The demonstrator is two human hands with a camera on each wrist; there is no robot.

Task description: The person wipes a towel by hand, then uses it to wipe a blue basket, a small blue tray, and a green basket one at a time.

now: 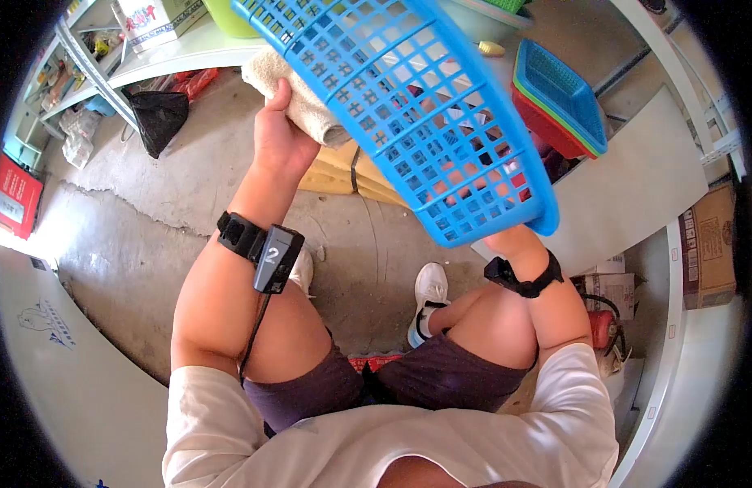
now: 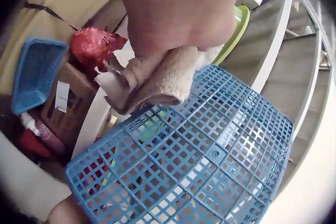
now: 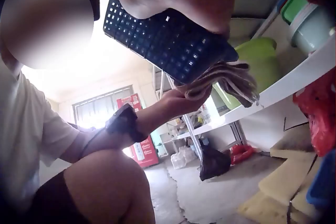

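A blue plastic basket with a grid of square holes is held up, tilted, in front of the person. The right hand grips it at its near right end, its fingers partly seen through the mesh. At the basket's left side, the left hand holds a folded beige towel, with the thumb on top and the other fingers mostly hidden. In the left wrist view, the towel lies right at the basket's outer face, its loose edges hanging in folds.
Stacked blue, green and red baskets stand on the right. A white shelf carries a lime-green tub and a printed box. A black bag hangs below it. Yellowish boards lie on the concrete floor.
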